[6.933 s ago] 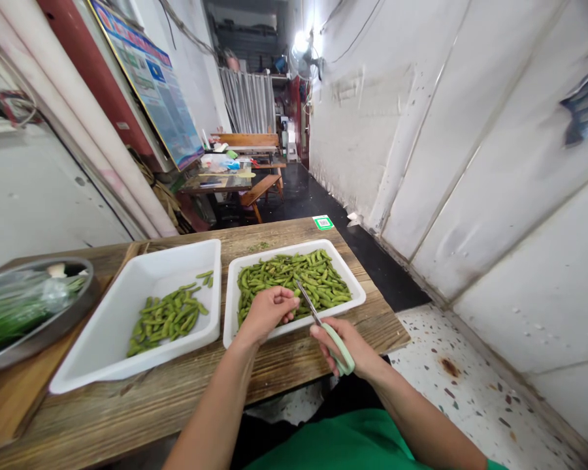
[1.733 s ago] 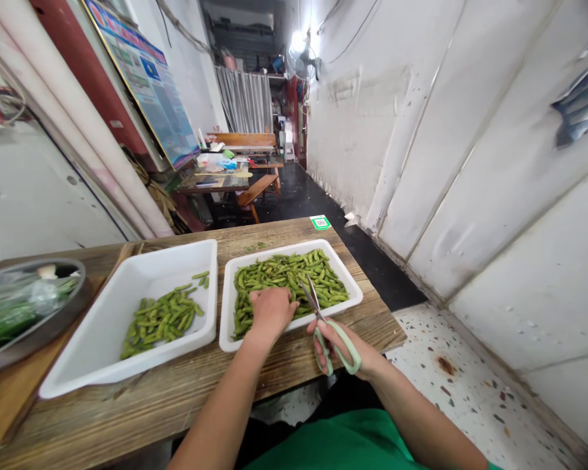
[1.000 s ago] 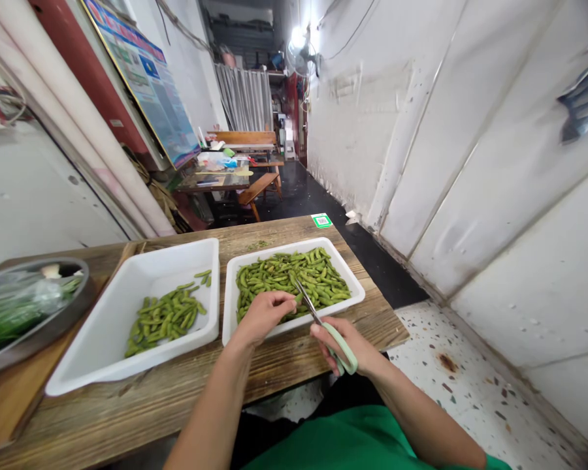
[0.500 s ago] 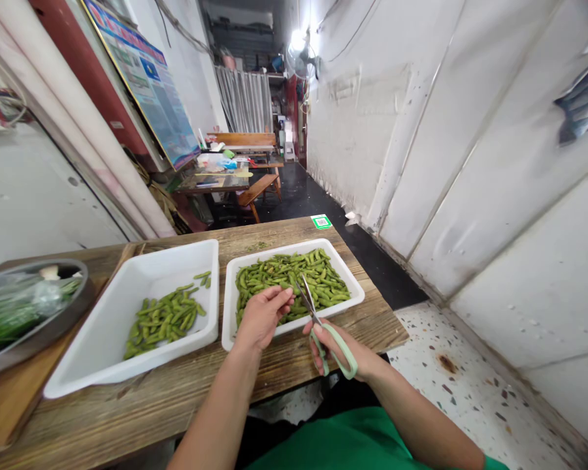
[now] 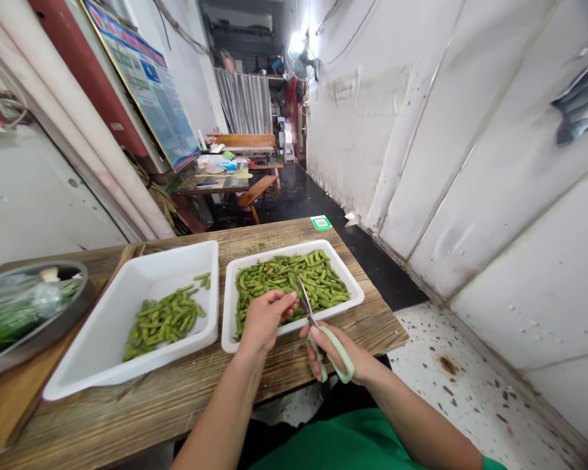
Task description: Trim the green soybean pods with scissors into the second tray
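Observation:
Pinched in my left hand (image 5: 267, 318) is an edamame pod (image 5: 294, 288), mostly covered by my fingers. My right hand (image 5: 333, 352) grips scissors (image 5: 342, 356) with pale green handles; their blades are parted and reach up beside my left fingertips. Both hands are over the near edge of a white tray (image 5: 229, 294) filled with green edamame pods (image 5: 318, 271). To the left stands a deeper white tray (image 5: 102, 313), where a smaller heap of pods (image 5: 164, 323) lies, with a few strays toward its far right corner.
Both trays rest on a wooden table (image 5: 176, 398). A metal bowl (image 5: 81, 307) with bagged green vegetables sits at the far left on a board. A green QR card (image 5: 321, 223) lies at the far corner. Farther back are another table (image 5: 191, 186) and a bench (image 5: 259, 189).
My left hand has shifted slightly right, and my right hand slightly left with the scissors, bringing the blades and left fingertips closer together. The trays look the same.

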The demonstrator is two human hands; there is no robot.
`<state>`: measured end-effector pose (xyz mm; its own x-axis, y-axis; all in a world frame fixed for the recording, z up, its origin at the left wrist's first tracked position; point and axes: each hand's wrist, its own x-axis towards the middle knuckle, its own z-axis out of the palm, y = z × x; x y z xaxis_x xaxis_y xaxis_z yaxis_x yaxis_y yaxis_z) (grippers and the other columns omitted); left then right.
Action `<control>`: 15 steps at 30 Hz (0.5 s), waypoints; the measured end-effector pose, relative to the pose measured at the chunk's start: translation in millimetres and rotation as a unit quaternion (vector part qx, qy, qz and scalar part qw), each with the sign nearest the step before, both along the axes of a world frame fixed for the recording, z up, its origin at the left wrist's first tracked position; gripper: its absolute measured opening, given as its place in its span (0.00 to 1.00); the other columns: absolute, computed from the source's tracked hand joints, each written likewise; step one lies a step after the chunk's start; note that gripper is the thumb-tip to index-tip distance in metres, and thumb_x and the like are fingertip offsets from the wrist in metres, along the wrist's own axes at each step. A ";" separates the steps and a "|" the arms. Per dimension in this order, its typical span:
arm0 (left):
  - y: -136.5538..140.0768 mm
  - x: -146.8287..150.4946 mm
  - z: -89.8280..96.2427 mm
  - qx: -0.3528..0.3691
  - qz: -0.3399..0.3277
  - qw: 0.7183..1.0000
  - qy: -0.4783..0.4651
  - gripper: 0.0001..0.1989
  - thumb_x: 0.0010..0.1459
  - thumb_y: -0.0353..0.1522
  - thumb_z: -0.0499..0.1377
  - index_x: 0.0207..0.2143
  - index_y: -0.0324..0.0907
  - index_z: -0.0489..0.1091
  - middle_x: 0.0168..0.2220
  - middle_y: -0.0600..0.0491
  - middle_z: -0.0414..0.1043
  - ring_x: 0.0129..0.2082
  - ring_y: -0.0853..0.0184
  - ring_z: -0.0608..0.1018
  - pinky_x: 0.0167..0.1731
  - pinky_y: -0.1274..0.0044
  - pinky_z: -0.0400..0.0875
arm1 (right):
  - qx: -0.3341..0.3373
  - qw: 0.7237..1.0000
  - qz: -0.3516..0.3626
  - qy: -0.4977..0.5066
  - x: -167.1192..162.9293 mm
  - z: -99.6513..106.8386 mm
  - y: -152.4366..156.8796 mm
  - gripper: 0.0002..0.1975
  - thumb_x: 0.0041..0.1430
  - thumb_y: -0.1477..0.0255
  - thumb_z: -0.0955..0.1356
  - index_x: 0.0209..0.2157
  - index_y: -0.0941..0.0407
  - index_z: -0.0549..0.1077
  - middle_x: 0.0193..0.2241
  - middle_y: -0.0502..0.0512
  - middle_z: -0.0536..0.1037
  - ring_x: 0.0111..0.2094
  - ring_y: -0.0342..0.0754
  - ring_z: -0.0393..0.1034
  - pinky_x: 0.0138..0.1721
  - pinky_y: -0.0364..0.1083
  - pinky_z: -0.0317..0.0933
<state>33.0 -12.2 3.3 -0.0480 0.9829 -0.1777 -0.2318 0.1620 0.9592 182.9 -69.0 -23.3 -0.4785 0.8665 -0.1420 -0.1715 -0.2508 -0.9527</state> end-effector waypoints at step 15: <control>-1.5 2.1 -0.6 0.001 0.010 1.000 -0.002 0.14 0.36 0.34 0.66 0.18 0.38 0.63 0.19 0.54 0.71 0.22 0.73 0.72 0.24 0.82 0.63 | 0.015 0.998 -0.030 -0.047 0.8 4.8 0.8 0.23 0.51 0.51 0.63 0.32 0.58 0.63 0.17 0.43 0.62 0.12 0.36 0.58 0.11 0.36 0.54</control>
<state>35.0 -13.7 2.7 -0.0672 0.9821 -0.1760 -0.2391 0.1554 0.9585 183.7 -68.2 -18.5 -0.4116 0.8979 -0.1561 -0.0957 -0.2129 -0.9724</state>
